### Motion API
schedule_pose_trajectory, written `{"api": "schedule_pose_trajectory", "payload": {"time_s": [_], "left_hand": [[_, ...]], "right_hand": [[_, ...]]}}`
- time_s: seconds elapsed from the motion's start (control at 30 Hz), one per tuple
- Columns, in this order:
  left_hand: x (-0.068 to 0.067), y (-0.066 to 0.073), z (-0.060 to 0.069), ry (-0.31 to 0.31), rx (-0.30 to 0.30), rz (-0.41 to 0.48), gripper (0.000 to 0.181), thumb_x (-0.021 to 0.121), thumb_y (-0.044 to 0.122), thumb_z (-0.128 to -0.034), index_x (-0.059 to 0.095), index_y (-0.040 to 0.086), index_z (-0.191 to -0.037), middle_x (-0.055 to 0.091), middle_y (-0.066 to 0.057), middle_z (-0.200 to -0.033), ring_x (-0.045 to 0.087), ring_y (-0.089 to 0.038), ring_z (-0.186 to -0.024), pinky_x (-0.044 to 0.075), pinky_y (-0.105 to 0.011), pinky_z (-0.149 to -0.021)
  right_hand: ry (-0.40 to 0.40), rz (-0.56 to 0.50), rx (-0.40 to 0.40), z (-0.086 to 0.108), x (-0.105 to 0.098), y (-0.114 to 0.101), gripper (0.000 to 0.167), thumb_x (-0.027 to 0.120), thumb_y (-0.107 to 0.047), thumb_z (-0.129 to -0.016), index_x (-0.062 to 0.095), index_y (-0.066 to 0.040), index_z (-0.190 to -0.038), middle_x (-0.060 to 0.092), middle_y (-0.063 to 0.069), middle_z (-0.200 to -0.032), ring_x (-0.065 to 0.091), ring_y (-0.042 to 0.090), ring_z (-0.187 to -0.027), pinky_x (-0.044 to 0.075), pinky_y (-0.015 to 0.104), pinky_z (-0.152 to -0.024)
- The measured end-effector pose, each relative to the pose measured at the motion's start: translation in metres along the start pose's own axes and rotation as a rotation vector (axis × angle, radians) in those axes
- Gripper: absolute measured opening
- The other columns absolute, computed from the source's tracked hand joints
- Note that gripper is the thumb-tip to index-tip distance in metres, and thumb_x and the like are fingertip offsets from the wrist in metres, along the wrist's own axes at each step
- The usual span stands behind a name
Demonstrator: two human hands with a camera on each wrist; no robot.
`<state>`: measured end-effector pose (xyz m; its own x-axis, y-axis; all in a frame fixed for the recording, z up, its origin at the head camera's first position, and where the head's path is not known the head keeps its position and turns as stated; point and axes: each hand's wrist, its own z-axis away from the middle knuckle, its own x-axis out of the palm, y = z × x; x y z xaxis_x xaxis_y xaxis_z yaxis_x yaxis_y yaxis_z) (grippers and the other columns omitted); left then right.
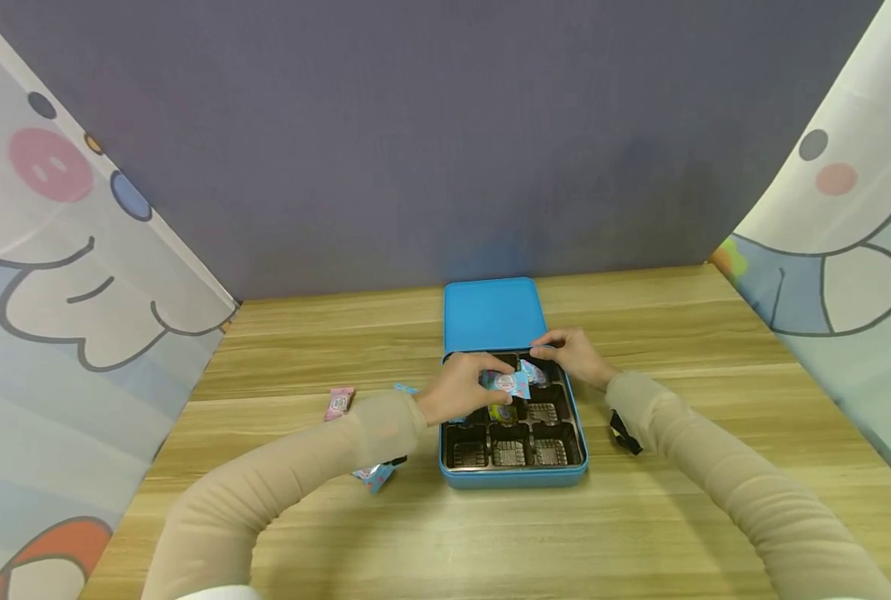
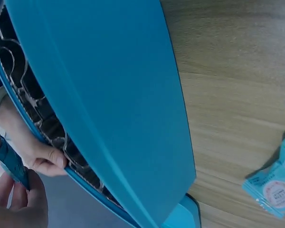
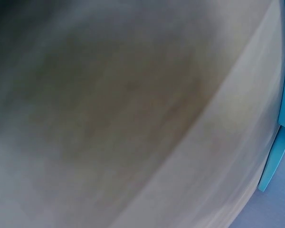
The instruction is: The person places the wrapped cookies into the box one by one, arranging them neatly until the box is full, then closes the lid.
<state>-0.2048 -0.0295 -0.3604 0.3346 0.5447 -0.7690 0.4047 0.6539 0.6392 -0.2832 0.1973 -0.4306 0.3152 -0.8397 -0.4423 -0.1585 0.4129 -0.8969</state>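
Observation:
A blue tin (image 1: 513,478) with a black compartment tray (image 1: 508,432) stands on the table, its lid (image 1: 493,314) folded back. My left hand (image 1: 460,387) pinches a blue wrapped candy (image 1: 511,383) above the tray; the left wrist view shows this candy (image 2: 12,161) edge-on between thumb and fingers. At the tin's far right corner, my right hand (image 1: 576,357) grips the rim, thumb and fingers around it. Inside the tray lie a blue-white candy (image 1: 533,372) at the far right and a yellow-green one (image 1: 503,414) in the middle. The right wrist view is mostly blurred.
Left of the tin, a pink candy (image 1: 339,403) and a blue candy (image 1: 376,475) lie on the wooden table (image 1: 490,542), partly behind the left forearm. A grey panel (image 1: 415,150) rises at the back; printed curtains (image 1: 55,233) hang at both sides.

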Motion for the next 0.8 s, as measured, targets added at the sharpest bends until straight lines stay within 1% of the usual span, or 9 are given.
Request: {"api": "schedule_pose_trajectory", "payload": {"time_s": [0.1,0.23,0.37,0.43,0.5,0.6,0.8], "left_hand": [[0.005,0.001,-0.002,-0.016,0.015,-0.01,0.042,0.071,0.026,-0.0807,0.062,0.014,-0.12,0.06,0.0,-0.122,0.055,-0.015,-0.113,0.046,-0.027,-0.095],[0.011,0.003,-0.005,-0.014,0.051,-0.058,0.041,0.071,0.029,-0.0804,0.063,0.015,-0.118,0.06,0.001,-0.119,0.055,-0.015,-0.11,0.046,-0.025,-0.093],[0.017,0.006,-0.009,-0.005,0.08,-0.108,0.04,0.071,0.033,-0.0798,0.065,0.017,-0.116,0.061,0.003,-0.115,0.056,-0.014,-0.106,0.044,-0.029,-0.097],[0.019,0.007,-0.011,-0.004,0.088,-0.119,0.04,0.071,0.033,-0.0795,0.065,0.017,-0.115,0.062,0.003,-0.112,0.056,-0.012,-0.103,0.043,-0.03,-0.097],[0.022,0.009,-0.013,-0.006,0.089,-0.13,0.039,0.071,0.033,-0.0796,0.065,0.017,-0.115,0.063,0.003,-0.11,0.057,-0.012,-0.102,0.042,-0.031,-0.098],[0.026,0.012,-0.016,-0.018,0.08,-0.144,0.04,0.071,0.033,-0.0795,0.065,0.016,-0.115,0.064,0.003,-0.111,0.058,-0.013,-0.103,0.044,-0.029,-0.096],[0.034,0.015,-0.024,-0.042,0.077,-0.204,0.038,0.073,0.031,-0.0787,0.067,0.013,-0.113,0.065,0.001,-0.112,0.059,-0.013,-0.105,0.047,-0.025,-0.093]], "right_hand": [[0.001,0.001,0.002,0.0,0.001,0.001,0.033,0.064,-0.025,-0.086,0.066,-0.002,-0.109,0.06,0.016,-0.113,0.055,0.031,-0.103,0.048,0.042,-0.089],[0.012,0.005,-0.007,0.001,0.001,0.001,0.032,0.064,-0.024,-0.086,0.066,-0.001,-0.108,0.06,0.016,-0.112,0.055,0.03,-0.102,0.049,0.041,-0.088],[0.037,0.012,-0.016,0.001,0.001,0.0,0.029,0.065,-0.023,-0.086,0.067,-0.002,-0.105,0.061,0.016,-0.11,0.057,0.028,-0.098,0.051,0.039,-0.084],[0.041,0.015,-0.009,0.001,0.001,-0.001,0.027,0.065,-0.023,-0.086,0.068,-0.003,-0.105,0.062,0.015,-0.109,0.057,0.027,-0.097,0.052,0.038,-0.083],[0.039,0.017,-0.003,0.001,0.001,-0.001,0.028,0.065,-0.023,-0.086,0.068,-0.002,-0.105,0.062,0.015,-0.109,0.057,0.027,-0.097,0.052,0.037,-0.082],[0.038,0.023,0.009,0.0,0.002,-0.001,0.031,0.066,-0.026,-0.085,0.067,-0.002,-0.106,0.062,0.014,-0.11,0.058,0.026,-0.098,0.051,0.037,-0.083],[0.045,0.028,0.012,-0.001,0.002,0.001,0.031,0.066,-0.027,-0.085,0.068,-0.003,-0.105,0.063,0.013,-0.109,0.058,0.026,-0.098,0.05,0.038,-0.086]]}}
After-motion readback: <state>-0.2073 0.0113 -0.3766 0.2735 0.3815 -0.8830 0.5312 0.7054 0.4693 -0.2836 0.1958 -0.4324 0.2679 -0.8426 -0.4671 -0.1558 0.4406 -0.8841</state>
